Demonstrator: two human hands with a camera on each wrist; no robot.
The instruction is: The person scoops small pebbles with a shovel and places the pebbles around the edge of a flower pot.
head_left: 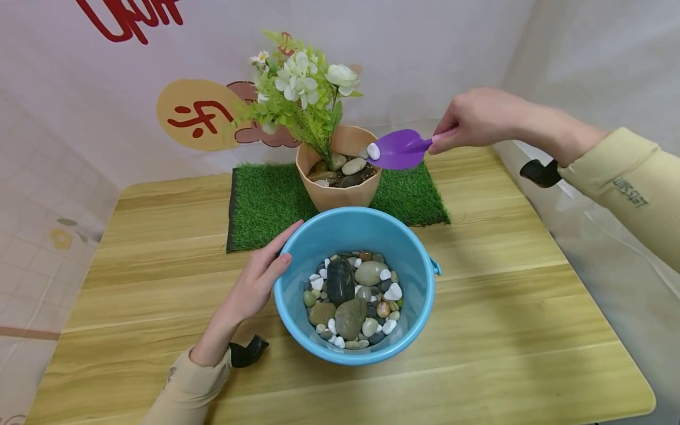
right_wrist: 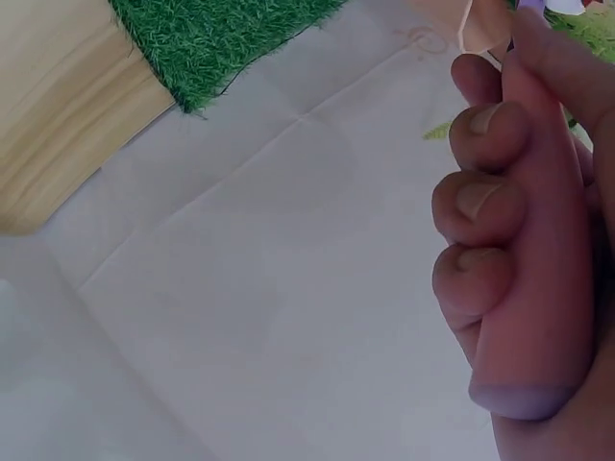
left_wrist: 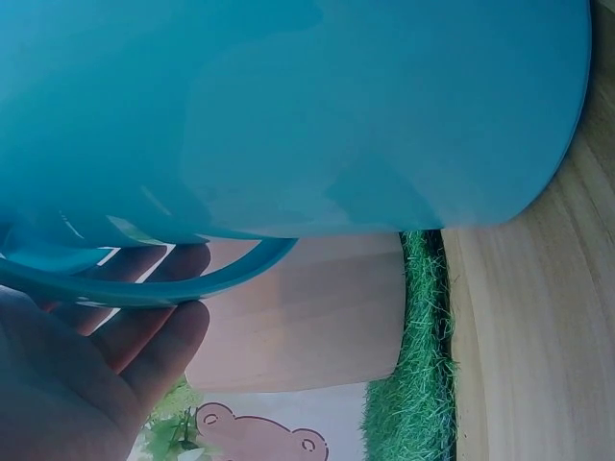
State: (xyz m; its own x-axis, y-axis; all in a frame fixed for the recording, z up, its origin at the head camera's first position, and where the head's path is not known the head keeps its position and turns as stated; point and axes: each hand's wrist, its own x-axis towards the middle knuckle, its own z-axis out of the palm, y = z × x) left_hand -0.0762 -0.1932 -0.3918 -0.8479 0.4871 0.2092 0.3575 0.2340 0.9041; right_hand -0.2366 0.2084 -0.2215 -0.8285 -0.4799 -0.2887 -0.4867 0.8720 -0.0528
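Note:
My right hand (head_left: 480,118) grips the pink handle (right_wrist: 538,250) of a garden trowel, fingers curled round it. The trowel's purple blade (head_left: 401,149) reaches over the rim of a peach flowerpot (head_left: 340,192), with a white pebble (head_left: 373,151) at its tip. Dark soil, several stones and a plant with white flowers (head_left: 300,82) fill the pot. My left hand (head_left: 255,286) holds the near-left side of a blue bucket (head_left: 287,313), thumb over the rim and fingers outside. Inside the bucket lie many pebbles and larger stones (head_left: 350,319). In the left wrist view, the fingers touch the bucket's handle (left_wrist: 240,274).
A green artificial turf mat (head_left: 265,206) lies under the pot on the wooden table (head_left: 504,330). The bucket stands in front of the pot. Behind the table hangs a white printed backdrop (head_left: 425,53); the table's right edge slants below my right arm.

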